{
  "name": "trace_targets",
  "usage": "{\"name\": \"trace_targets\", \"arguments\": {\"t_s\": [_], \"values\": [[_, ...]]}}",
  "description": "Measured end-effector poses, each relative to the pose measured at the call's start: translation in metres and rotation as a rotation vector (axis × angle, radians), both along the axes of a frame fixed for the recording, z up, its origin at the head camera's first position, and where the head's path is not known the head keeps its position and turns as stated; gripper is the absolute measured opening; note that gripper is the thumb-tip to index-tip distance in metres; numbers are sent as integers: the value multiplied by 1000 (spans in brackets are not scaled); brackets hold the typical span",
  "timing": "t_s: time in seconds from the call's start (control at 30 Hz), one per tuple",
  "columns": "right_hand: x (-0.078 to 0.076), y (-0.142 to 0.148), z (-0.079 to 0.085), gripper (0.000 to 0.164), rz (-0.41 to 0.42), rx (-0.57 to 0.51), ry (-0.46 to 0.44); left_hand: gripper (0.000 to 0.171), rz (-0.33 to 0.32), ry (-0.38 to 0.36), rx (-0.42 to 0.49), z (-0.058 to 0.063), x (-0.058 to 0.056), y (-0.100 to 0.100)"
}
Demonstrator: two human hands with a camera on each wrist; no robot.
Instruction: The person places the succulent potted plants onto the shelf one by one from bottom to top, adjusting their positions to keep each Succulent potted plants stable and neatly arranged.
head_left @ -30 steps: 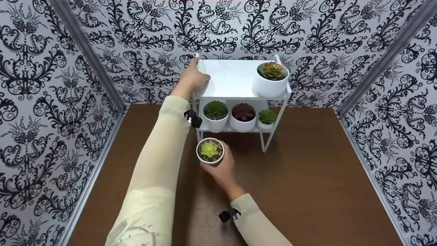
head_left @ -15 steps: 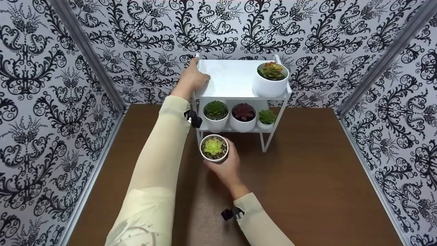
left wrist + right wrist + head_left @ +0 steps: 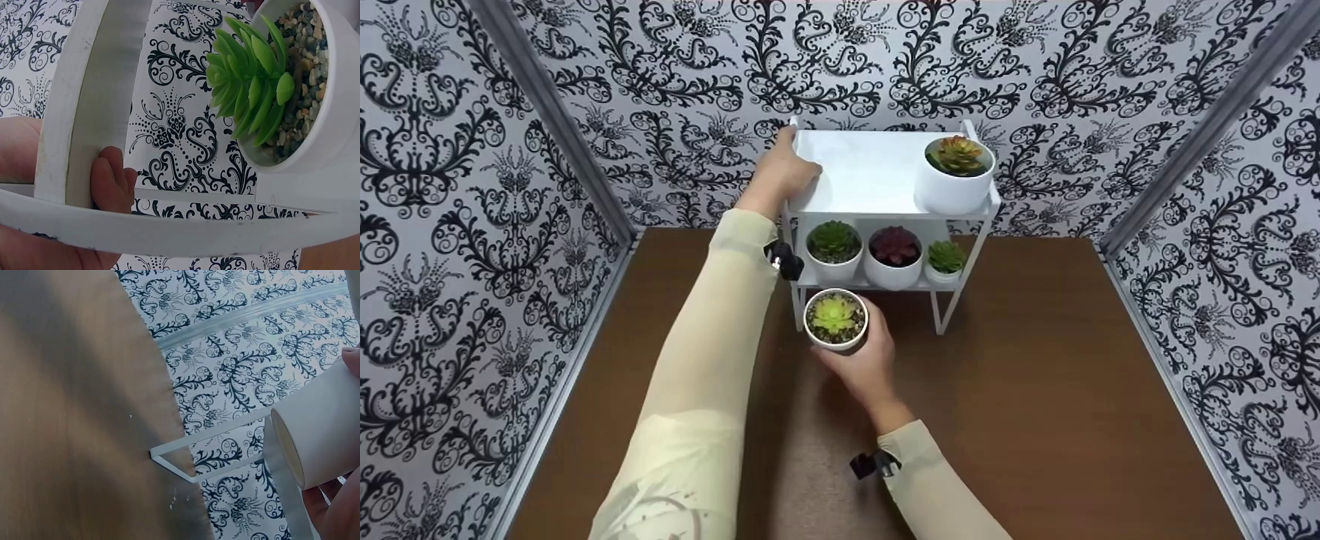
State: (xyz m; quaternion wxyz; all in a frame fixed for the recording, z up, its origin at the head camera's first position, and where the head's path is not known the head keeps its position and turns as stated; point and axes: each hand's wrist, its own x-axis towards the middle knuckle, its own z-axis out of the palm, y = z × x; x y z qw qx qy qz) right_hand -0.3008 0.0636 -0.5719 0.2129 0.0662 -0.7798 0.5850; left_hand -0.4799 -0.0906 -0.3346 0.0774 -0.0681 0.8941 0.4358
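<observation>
My right hand (image 3: 864, 365) grips a small white pot with a yellow-green succulent (image 3: 835, 316), upright in front of the lower shelf. The right wrist view shows the side of this white pot (image 3: 323, 424) with fingers around it. At the upper left end of a white two-tier plant stand (image 3: 862, 169), my left hand (image 3: 781, 176) holds the frame, thumb over the top shelf. In the left wrist view, curled fingertips (image 3: 111, 179) show beneath the stand's white edge. Near them sits a green succulent (image 3: 250, 79) in a pebble-filled pot.
A large white pot with an orange-green succulent (image 3: 956, 187) stands at the top shelf's right end. Along the lower shelf are a green succulent (image 3: 834, 241), a dark red one (image 3: 895, 246) and a smaller green one (image 3: 946, 256). Patterned walls (image 3: 1110, 112) surround the brown table (image 3: 1072, 390).
My right hand has carried the potted succulent slightly right and up toward the stand, where it looks larger now. My left hand stays in place on the frame.
</observation>
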Motion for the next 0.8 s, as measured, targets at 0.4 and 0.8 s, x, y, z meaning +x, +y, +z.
{"name": "trace_targets", "arguments": {"t_s": [0.4, 0.8], "values": [[4, 6, 18, 98, -39, 77, 64, 94, 2, 7, -14, -1, -1, 0], [7, 12, 33, 98, -50, -14, 56, 94, 4, 4, 4, -1, 0, 0]]}}
